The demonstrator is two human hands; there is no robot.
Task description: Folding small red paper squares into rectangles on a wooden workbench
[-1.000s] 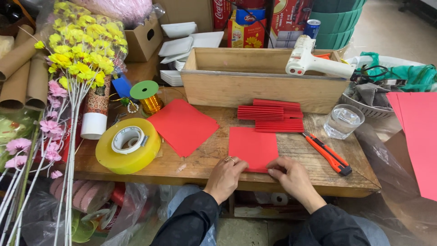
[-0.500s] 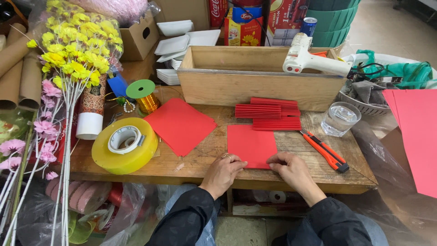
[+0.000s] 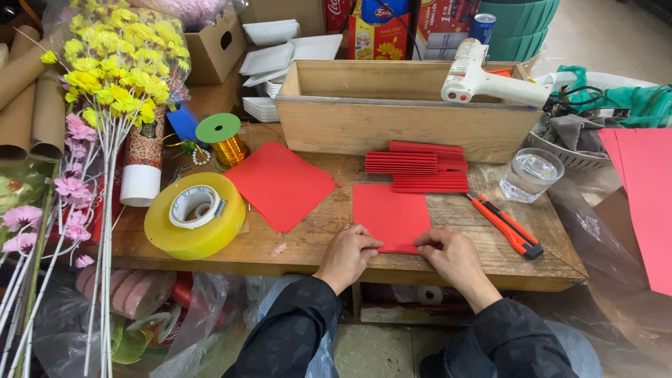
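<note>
- My left hand [image 3: 348, 253] and right hand [image 3: 451, 253] both sat at the near edge of the red paper sheet [image 3: 390, 215], fingers pinching its bottom edge; each grip clenched on the paper.
- The sheet lay flat on the wooden desk [image 3: 315, 238], near its front edge, just below the stack of pleated red paper [image 3: 420, 166].
- Versus half a second earlier: the hands were in nearly the same spots, the right one perhaps a touch closer in; the sheet had not shifted.
- Orange utility knife [image 3: 505, 224] lay just right of the sheet, not touching it.
- Second red sheet [image 3: 281, 185] lay to the left, turned like a diamond, apart from the hands.
- Yellow tape roll [image 3: 194, 215] at left; water glass [image 3: 530, 174] at right, by the wooden box [image 3: 406, 112]; unmoved.
</note>
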